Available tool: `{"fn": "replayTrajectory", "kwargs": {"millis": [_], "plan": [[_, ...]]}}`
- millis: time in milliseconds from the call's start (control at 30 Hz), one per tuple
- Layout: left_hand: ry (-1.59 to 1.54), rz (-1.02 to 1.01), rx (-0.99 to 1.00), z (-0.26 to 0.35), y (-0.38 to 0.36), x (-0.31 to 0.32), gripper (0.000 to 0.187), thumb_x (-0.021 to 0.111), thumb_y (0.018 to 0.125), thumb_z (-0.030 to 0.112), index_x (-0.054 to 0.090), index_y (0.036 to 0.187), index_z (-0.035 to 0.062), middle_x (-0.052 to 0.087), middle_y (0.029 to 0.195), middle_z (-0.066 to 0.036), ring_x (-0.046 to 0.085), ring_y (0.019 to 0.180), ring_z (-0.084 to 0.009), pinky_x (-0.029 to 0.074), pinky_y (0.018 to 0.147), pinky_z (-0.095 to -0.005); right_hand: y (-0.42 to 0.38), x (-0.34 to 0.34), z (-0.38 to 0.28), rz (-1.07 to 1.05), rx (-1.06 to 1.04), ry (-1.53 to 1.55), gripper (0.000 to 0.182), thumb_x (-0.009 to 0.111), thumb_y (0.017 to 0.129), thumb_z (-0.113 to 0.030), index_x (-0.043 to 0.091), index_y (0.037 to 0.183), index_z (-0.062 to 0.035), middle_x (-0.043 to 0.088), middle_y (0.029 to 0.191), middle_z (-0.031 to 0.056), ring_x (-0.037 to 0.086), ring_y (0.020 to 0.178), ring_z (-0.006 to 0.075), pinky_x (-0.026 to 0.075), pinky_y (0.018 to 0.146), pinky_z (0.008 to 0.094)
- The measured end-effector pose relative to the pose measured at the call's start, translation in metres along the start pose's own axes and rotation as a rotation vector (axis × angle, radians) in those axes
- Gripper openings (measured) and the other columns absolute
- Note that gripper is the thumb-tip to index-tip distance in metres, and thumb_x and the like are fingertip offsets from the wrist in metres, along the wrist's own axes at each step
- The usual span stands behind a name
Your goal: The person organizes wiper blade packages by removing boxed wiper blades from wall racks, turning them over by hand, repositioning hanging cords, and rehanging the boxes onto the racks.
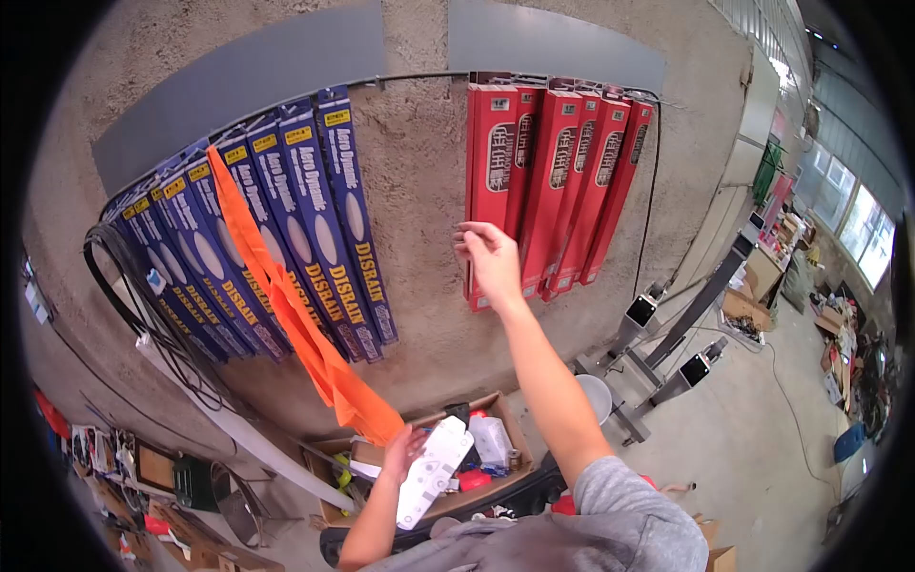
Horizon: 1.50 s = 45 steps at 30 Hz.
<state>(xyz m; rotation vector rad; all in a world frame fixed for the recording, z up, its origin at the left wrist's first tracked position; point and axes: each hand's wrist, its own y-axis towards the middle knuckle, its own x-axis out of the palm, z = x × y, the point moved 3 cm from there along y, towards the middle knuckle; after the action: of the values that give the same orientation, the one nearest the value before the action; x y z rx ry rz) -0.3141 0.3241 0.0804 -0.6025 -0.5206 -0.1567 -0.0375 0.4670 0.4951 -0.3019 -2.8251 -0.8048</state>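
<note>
Low in the middle, my left hand [405, 454] grips the left edge of a white plate [436, 469] with small holes and marks. The lower end of a long orange cloth [310, 324] hangs just above that hand, in front of blue boxes. My right hand [490, 255] is raised at the lower left of the red boxes [558, 181] hanging on the wall. Its fingers are bent and pressed together; what they hold, if anything, is too small to make out.
Blue wiper boxes [324, 229] hang in a row at left, with a black cable coil [119, 262] beside them. Below stands a cardboard box [515, 419] of mixed items. A grey metal frame [681, 334] with wheels is at right, near a white bucket [593, 398].
</note>
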Motion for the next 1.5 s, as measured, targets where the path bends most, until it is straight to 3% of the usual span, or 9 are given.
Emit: {"fn": "replayTrajectory", "kwargs": {"millis": [233,333,467,567,767,1033,1233,1400,1500], "plan": [[0.071,0.010,0.266,0.041,-0.010,0.137,0.034,0.062,0.103,0.036,0.061,0.123,0.0086,0.069,0.117,-0.007,0.065,0.104,-0.0171,0.054,0.090,-0.0339,0.004,-0.088,-0.019,0.026,0.026,0.032,0.021,0.058,0.102,-0.007,0.067,0.118,0.0035,0.073,0.107,0.0114,0.069,0.094,0.0143,0.058,0.086,0.0284],[0.177,0.009,0.428,0.080,-0.019,0.198,0.036,0.060,0.104,0.032,0.060,0.130,0.0073,0.070,0.117,-0.007,0.065,0.101,-0.0151,0.054,0.087,-0.0316,0.022,-0.106,-0.018,0.071,-0.086,-0.185,0.026,0.062,0.099,-0.010,0.067,0.121,0.0035,0.074,0.112,0.0115,0.070,0.104,0.0190,0.055,0.093,0.0312],[0.304,0.002,0.582,0.122,-0.041,0.259,0.040,0.059,0.104,0.031,0.057,0.135,0.0060,0.069,0.122,-0.009,0.066,0.105,-0.0151,0.054,0.088,-0.0304,0.025,-0.094,-0.032,0.010,-0.137,-0.407,0.050,0.071,0.093,-0.018,0.055,0.136,0.0017,0.054,0.138,0.0210,0.059,0.125,0.0319,0.053,0.101,0.0390],[0.317,-0.005,0.625,0.125,-0.058,0.277,0.041,0.059,0.105,0.031,0.056,0.136,0.0050,0.069,0.122,-0.010,0.066,0.105,-0.0155,0.054,0.089,-0.0306,0.029,-0.083,-0.023,0.041,-0.198,-0.549,0.071,0.076,0.089,-0.026,0.044,0.145,0.0033,0.047,0.144,0.0248,0.051,0.132,0.0382,0.043,0.112,0.0454],[0.347,-0.016,0.534,0.096,-0.082,0.247,0.042,0.058,0.105,0.031,0.054,0.137,0.0043,0.068,0.123,-0.011,0.066,0.105,-0.0168,0.055,0.089,-0.0318,0.030,-0.055,-0.019,0.147,-0.125,-0.546,0.084,0.079,0.087,-0.032,0.035,0.151,0.0025,0.040,0.149,0.0275,0.045,0.136,0.0414,0.038,0.115,0.0479],[0.383,0.119,0.647,0.128,-0.112,0.209,0.039,0.058,0.106,0.029,0.056,0.136,0.0047,0.068,0.121,-0.010,0.067,0.103,-0.0155,0.054,0.087,-0.0312,0.036,-0.054,-0.039,0.279,-0.365,-0.400,0.058,0.073,0.090,-0.022,0.050,0.138,0.0027,0.052,0.135,0.0232,0.053,0.127,0.0399,0.043,0.109,0.0476],[0.482,-0.064,0.805,0.187,-0.117,0.280,0.044,0.060,0.104,0.028,0.053,0.141,0.0046,0.066,0.127,-0.011,0.064,0.114,-0.0194,0.051,0.095,-0.0328,0.054,-0.035,-0.075,0.209,-0.388,-0.690,0.093,0.080,0.084,-0.032,0.027,0.153,0.0020,0.041,0.145,0.0266,0.045,0.132,0.0434,0.043,0.109,0.0485],[0.720,-0.090,1.212,0.282,-0.097,0.384,0.063,0.059,0.104,0.031,0.035,0.157,0.0072,0.044,0.155,-0.020,0.043,0.143,-0.0303,0.035,0.117,-0.0421,0.087,-0.021,-0.078,0.240,-0.253,-0.607,0.089,0.075,0.087,-0.046,0.035,0.149,0.0055,0.045,0.144,0.0289,0.048,0.131,0.0442,0.041,0.111,0.0483],[0.820,0.125,1.340,0.351,-0.059,0.421,0.064,0.061,0.103,0.030,0.036,0.158,0.0096,0.047,0.153,-0.022,0.056,0.130,-0.0270,0.045,0.108,-0.0386,0.100,-0.031,-0.065,0.202,-0.250,-0.382,0.065,0.058,0.100,-0.043,0.045,0.144,0.0038,0.051,0.143,0.0273,0.052,0.131,0.0426,0.041,0.111,0.0479]]}}
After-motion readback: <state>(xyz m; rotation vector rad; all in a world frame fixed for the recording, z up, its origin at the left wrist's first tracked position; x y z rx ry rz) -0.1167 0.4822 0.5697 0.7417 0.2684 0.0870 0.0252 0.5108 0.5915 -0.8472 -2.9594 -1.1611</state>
